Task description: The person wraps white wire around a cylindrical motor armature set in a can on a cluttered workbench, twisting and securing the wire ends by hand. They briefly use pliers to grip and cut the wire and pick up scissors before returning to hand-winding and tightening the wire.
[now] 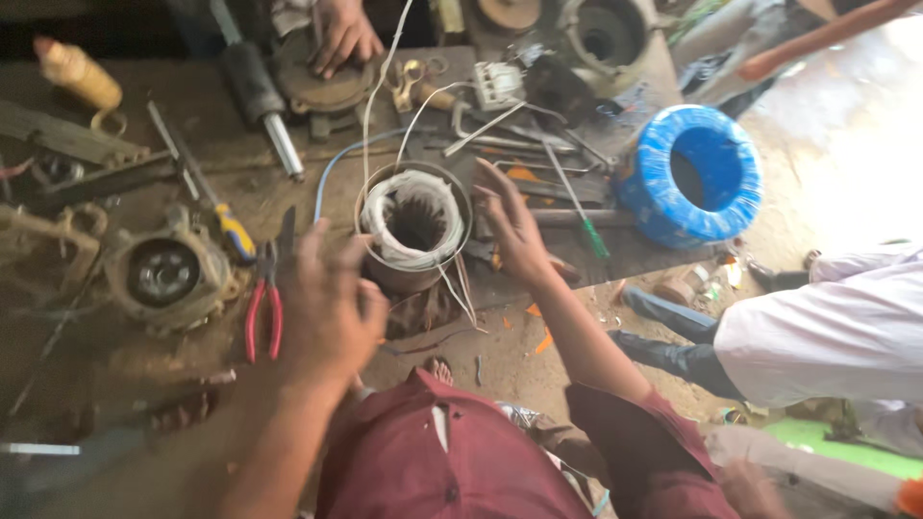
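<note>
Round metal motor stator with white winding [415,226] stands upright mid-worktop [192,154], opening up. Both hands flank it, fingers spread, holding nothing: left hand [330,308] just beside, right hand [514,226] at its rim. Red-handled pliers [263,303] lie near.

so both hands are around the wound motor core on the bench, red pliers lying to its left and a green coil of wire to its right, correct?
Not quite: the coil of wire to the right is blue, not green, as the head view shows. The rest stands: the left hand and right hand flank the wound motor core on the bench, and the red pliers lie to its left.
</note>
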Demonstrator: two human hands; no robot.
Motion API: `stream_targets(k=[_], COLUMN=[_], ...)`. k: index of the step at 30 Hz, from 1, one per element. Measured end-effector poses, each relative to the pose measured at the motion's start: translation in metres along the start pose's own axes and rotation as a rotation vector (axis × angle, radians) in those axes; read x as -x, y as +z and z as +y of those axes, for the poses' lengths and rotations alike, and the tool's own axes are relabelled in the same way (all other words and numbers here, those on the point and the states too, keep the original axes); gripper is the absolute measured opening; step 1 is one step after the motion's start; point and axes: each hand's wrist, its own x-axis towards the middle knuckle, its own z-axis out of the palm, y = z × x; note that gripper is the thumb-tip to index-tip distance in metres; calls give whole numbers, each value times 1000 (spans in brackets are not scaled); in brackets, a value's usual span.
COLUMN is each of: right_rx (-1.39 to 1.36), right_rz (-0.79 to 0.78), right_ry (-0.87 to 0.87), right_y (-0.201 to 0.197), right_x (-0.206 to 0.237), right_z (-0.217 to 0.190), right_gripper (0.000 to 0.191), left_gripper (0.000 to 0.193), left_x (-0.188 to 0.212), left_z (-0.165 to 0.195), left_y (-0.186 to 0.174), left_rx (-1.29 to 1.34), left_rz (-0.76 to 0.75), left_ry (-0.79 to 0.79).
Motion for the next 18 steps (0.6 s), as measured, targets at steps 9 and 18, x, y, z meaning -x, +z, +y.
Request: stream_targets(k=[9, 18], right_rx=[92, 1], right_rz=[17, 368], right_ry=[-60, -10], right_y=[35, 60], right_x=[14, 59], right_z=[-25, -1], right_gripper=[39, 43], left_gripper=[83, 77], left_x=[-1, -102], left_z=[16, -28], left_y=[29, 0], left_rx=[212, 377], left_rz=[-131, -532], left_ry=[32, 441])
